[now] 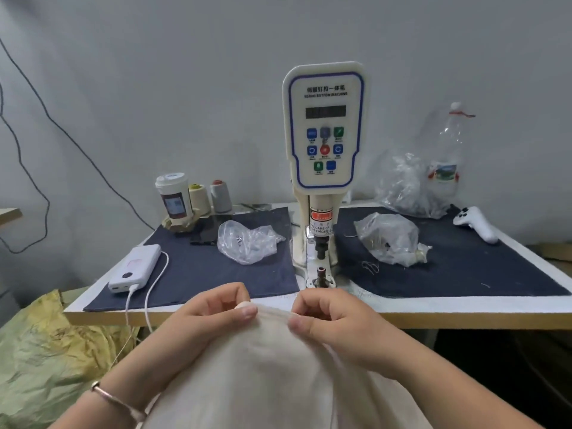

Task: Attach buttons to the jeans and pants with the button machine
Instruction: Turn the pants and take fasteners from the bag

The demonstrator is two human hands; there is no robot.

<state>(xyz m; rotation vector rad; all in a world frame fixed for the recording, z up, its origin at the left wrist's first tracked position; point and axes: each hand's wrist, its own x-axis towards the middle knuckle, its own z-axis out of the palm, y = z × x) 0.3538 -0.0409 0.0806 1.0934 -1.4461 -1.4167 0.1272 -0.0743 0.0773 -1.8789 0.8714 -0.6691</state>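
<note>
Cream woven fabric garment (263, 366) lies at lower centre of the frame, short of the tabletop (464, 308). Left hand (210, 314) and right hand (328, 317) each pinch its top edge between thumb and curled fingers. White servo button machine (323, 150) stands at centre, lower die (321, 271) exposed. Risks: edge fed skewed misplaces the button; fingers held this near the edge could enter the press.

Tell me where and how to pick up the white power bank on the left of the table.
Grip the power bank across its long sides near the far end, coming from above. It lies flat on the dark cloth, and the cable plugs into its near end, so keep clear of that.
</note>
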